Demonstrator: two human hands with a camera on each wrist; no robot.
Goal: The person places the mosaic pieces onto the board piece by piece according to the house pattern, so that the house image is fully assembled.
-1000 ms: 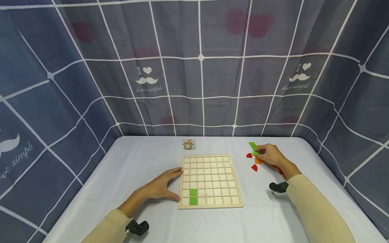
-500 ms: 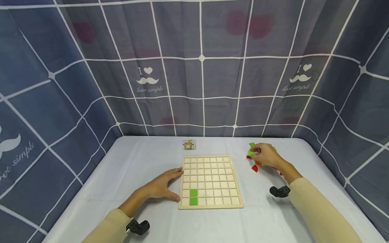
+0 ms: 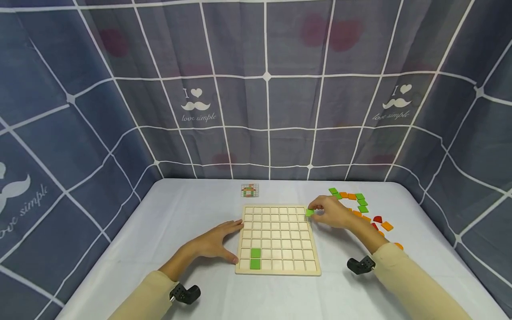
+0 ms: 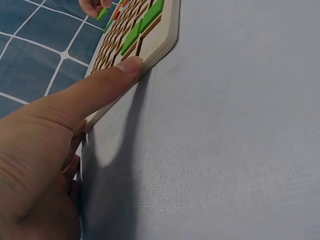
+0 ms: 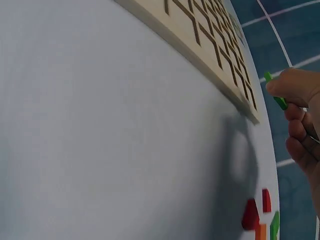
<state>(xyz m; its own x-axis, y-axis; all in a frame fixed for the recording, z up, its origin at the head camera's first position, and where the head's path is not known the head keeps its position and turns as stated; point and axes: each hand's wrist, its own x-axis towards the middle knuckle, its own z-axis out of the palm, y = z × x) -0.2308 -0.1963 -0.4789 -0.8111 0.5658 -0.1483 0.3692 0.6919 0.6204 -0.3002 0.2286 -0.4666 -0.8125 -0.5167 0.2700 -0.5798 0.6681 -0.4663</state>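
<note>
A pale wooden grid board (image 3: 280,243) lies flat on the white table. Two green square tiles (image 3: 255,258) fill neighbouring cells of its second column, at the near end. My left hand (image 3: 214,243) is spread along the board's left side, thumb and fingertips touching its edge; in the left wrist view the thumb (image 4: 100,90) presses the rim near the corner. Between thumb and fingers my right hand (image 3: 332,211) pinches a green tile (image 3: 310,212) at the board's far right corner. The right wrist view shows this tile (image 5: 276,91) held edge-on, raised above the table.
Loose green, orange (image 3: 387,226) and red tiles (image 3: 378,219) lie scattered at the right, partly behind the right forearm. A small pattern card (image 3: 250,190) rests beyond the board. Grid-patterned curtains (image 3: 288,102) enclose the table's back and sides.
My right hand has picked the green tile from the loose pile and carried it left to the board's far right corner. My left hand stays at the board's edge.
</note>
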